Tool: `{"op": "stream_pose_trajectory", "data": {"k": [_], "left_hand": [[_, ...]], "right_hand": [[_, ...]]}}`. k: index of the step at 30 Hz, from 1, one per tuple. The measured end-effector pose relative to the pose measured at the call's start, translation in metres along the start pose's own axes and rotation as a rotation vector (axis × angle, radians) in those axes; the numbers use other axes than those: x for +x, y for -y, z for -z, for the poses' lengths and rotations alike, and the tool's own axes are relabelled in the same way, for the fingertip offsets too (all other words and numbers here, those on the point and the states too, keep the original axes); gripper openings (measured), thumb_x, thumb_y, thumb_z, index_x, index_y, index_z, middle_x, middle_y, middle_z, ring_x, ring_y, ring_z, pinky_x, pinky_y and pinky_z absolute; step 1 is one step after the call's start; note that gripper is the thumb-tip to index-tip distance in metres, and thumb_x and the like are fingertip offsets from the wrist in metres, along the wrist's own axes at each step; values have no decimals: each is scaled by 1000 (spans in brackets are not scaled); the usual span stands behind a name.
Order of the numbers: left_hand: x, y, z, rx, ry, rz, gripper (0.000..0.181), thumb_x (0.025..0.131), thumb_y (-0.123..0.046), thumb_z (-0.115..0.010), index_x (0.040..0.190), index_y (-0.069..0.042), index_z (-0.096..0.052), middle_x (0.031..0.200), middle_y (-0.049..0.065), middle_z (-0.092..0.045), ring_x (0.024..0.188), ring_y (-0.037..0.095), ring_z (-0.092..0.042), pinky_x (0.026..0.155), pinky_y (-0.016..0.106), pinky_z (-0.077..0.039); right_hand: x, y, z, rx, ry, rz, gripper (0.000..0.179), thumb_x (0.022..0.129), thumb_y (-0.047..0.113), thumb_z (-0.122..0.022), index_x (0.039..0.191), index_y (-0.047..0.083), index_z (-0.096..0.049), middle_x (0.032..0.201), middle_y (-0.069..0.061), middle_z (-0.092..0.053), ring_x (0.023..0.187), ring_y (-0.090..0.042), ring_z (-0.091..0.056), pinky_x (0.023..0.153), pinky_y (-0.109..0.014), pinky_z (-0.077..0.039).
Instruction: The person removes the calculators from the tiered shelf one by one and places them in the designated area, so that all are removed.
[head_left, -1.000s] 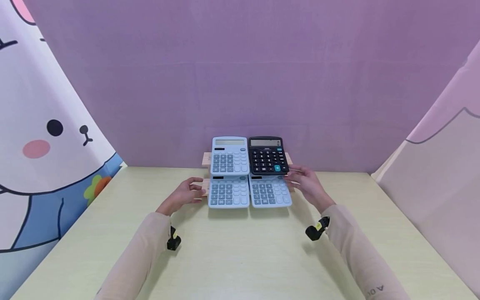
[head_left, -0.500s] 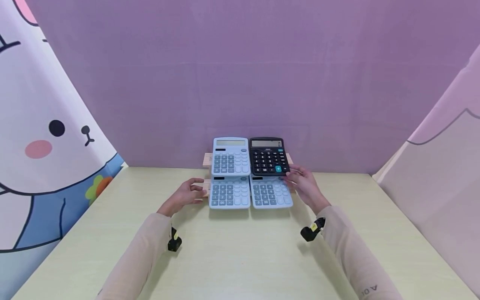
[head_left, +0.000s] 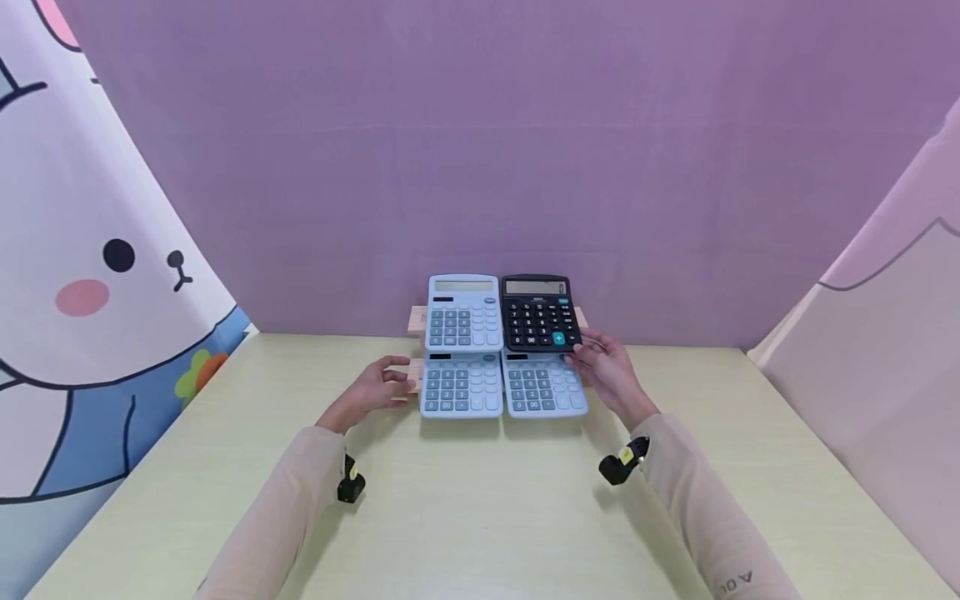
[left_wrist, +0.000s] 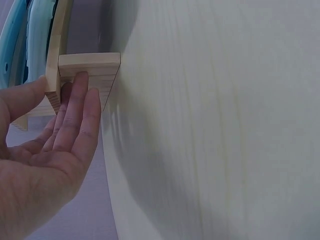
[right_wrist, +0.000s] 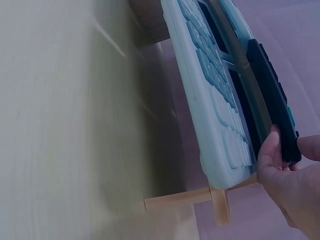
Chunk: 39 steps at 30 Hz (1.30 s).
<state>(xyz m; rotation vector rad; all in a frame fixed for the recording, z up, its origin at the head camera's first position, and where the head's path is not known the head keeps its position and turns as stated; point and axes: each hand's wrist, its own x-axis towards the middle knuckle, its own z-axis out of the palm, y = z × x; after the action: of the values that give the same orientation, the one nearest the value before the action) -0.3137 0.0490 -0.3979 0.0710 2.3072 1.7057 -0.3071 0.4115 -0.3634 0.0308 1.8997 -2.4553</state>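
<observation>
Left hand [head_left: 363, 394] grips wooden rack [left_wrist: 90, 62]; right hand [head_left: 613, 379] pinches black calculator [head_left: 537, 317]. Risk: careless tug could dislodge pale calculator [head_left: 542, 390] below.

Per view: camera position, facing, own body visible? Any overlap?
Head: on the head, facing forward and down at the wooden rack, three pale calculators and the black calculator; left hand, right hand and both sleeves show.
Left wrist: on that wrist, facing the rack's end; left hand only.
Right wrist: on that wrist, facing the calculators from the side; part of right hand.
Shared: head and right wrist both show the right hand at the black calculator.
</observation>
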Motion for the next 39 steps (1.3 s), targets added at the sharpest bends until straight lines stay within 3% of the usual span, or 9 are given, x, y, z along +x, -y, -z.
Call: {"op": "stream_pose_trajectory", "data": {"k": [4, 11, 19, 39], "left_hand": [[2, 1, 0, 0, -1, -1, 55, 90, -3, -53, 138, -3, -27, 121, 22, -46, 102, 31, -58, 88, 40, -53], [2, 2, 2, -4, 3, -4, 56, 90, -3, -53, 139, -3, -26, 123, 23, -45, 102, 30, -58, 88, 41, -53], [1, 1, 2, -1, 1, -5, 56, 90, -3, -53, 139, -3, -26, 123, 23, -45, 104, 31, -58, 88, 41, -53], [2, 1, 0, 2, 0, -4, 56, 90, -4, -53, 139, -3, -26, 123, 22, -45, 102, 29, -58, 88, 41, -53]], "right_hand": [[0, 0, -1, 26, -15, -6, 49, 90, -7, -43, 136, -2, -29, 103, -3, -50, 84, -9, -59, 95, -27, -48], [0, 0, -2, 75, -28, -15, 50, 90, -8, -42, 138, 1, -28, 106, -3, -51, 86, -9, -59, 100, -29, -44], [-2, -1, -3, 122, -34, -14, 51, 89, -9, -43, 137, 0, -28, 101, -2, -55, 85, -9, -60, 94, -25, -49], [-4, 0, -4, 165, -35, -15, 48, 89, -10, -42, 134, 1, -32, 101, -3, -58, 85, -11, -61, 89, -24, -51]]}}
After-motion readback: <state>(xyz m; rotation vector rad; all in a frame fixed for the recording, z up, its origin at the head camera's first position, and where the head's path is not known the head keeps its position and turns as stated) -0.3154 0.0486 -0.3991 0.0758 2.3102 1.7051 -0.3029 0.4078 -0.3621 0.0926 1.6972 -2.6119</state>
